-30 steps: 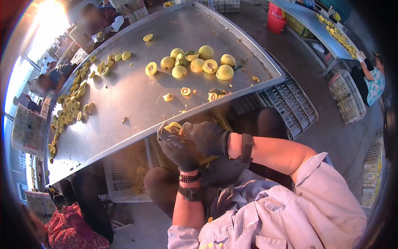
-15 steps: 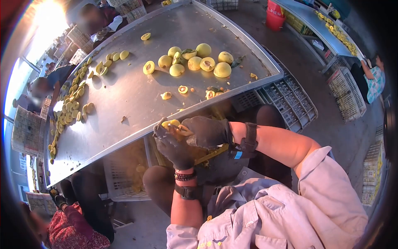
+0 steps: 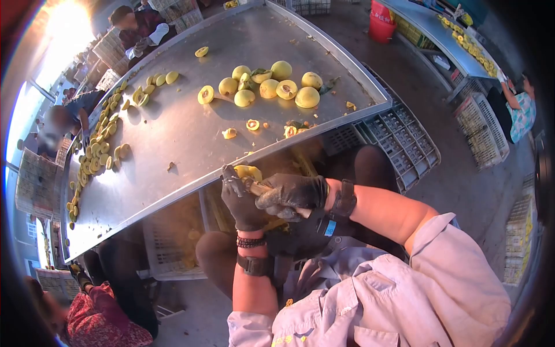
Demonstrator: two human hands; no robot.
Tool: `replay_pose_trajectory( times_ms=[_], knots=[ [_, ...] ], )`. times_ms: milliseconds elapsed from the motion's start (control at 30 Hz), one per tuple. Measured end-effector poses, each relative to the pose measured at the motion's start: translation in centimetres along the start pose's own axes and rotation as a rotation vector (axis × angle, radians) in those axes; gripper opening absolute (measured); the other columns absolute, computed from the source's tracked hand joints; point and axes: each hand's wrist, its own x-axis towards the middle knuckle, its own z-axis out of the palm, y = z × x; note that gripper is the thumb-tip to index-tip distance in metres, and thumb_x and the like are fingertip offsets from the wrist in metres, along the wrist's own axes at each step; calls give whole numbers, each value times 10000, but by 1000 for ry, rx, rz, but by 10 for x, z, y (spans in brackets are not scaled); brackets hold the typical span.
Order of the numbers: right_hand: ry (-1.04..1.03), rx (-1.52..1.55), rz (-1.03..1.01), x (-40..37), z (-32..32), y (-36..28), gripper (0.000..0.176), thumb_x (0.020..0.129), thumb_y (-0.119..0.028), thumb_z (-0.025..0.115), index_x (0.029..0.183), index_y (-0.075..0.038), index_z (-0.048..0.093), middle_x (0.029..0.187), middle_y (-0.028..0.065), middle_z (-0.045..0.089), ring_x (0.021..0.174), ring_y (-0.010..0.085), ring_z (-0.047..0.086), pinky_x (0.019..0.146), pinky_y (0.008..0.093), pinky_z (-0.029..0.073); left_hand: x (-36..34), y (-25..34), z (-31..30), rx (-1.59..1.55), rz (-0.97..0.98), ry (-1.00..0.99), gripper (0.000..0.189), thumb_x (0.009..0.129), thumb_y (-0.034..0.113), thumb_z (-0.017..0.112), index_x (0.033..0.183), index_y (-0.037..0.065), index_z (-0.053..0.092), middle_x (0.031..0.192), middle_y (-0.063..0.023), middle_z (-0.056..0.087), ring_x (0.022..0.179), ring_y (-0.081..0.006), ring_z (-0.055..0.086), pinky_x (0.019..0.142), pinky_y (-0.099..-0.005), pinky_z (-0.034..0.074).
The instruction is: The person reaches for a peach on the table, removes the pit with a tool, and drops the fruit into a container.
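Observation:
My left hand (image 3: 243, 202), in a dark glove, is closed around a yellow peach piece (image 3: 248, 172) just off the table's near edge. Against that fruit, my gloved right hand (image 3: 295, 192) grips a tool with a wooden handle (image 3: 303, 213); its working end is mostly hidden by the fruit and fingers. On the metal table (image 3: 191, 139) beyond my hands sits a group of whole and cut peaches (image 3: 269, 88). Nearer to me lie small cut pieces with reddish centres (image 3: 252, 125).
Many peach halves (image 3: 95, 159) line the table's left side, where co-workers (image 3: 72, 118) sit. Another person in red patterned clothing (image 3: 107, 318) is at lower left. Plastic crates (image 3: 399, 139) stand under and beside the table. A red bucket (image 3: 381, 22) is at the back right.
My right hand has turned and moved slightly right and down, so the handle's end now shows below it. More of the yellow peach piece is visible in my left hand.

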Motion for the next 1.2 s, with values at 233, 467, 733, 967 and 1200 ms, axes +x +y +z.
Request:
replay_pose_trajectory(
  times_ms=[233,467,733,967,1200],
  knots=[
    [-68,-500,-172,1,-28,14,155,877,-186,547,975,-66,543,701,82,572,519,183,560,466,303,448,3,-6,-29,-683,-515,266,443,956,474,435,1096,65,534,888,-60,615,752,-190,610,660,-312,517],
    [581,-1901,-414,3,-62,-24,279,809,-194,569,1066,-95,613,921,157,655,804,309,648,729,414,501,16,-76,-149,-1373,-524,490,520,899,381,554,1150,-73,510,1124,-225,589,920,-271,624,684,-312,569],
    [989,-1722,12,20,-189,-109,287,788,-264,617,973,-49,661,957,156,668,930,292,642,787,378,501,10,27,-44,-976,-724,89,488,953,423,466,1171,-11,505,1106,-202,605,904,-231,629,608,-276,512],
    [719,-1377,94,5,-170,-134,422,740,-276,732,1047,-20,598,876,127,649,667,215,625,603,317,507,11,50,-30,-936,-695,60,430,980,355,437,1201,-12,480,1052,-193,624,825,-235,643,615,-275,511],
    [76,-112,-159,-12,-38,-74,269,879,-270,640,1062,-83,578,848,6,595,660,64,559,473,199,425,8,48,-1,-1169,-577,-157,415,983,320,444,1221,-17,490,1110,-145,601,985,-222,598,848,-326,505]
  ],
)
